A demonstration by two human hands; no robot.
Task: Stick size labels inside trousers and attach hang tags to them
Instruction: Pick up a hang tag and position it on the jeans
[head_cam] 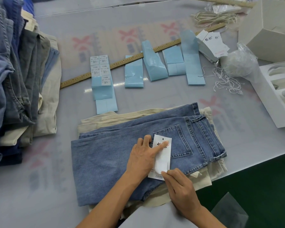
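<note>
Folded blue jeans point(115, 155) lie on top of cream trousers point(202, 176) at the table's near edge. A white hang tag point(162, 159) rests on the jeans beside the back pocket point(179, 142). My left hand point(143, 158) holds the tag down, its index finger stretched flat across the tag's upper part. My right hand point(179, 186) presses a white label onto the tag's lower end with its fingertips. Sheets of size labels on blue backing point(100, 71) lie further back. A stack of hang tags point(212, 45) sits at the back right.
A pile of folded trousers point(18, 83) fills the left side. A wooden ruler point(122, 63) runs diagonally behind the label sheets. White strings point(225, 79), a clear bag point(240, 63) and white boxes point(270, 30) stand at the right.
</note>
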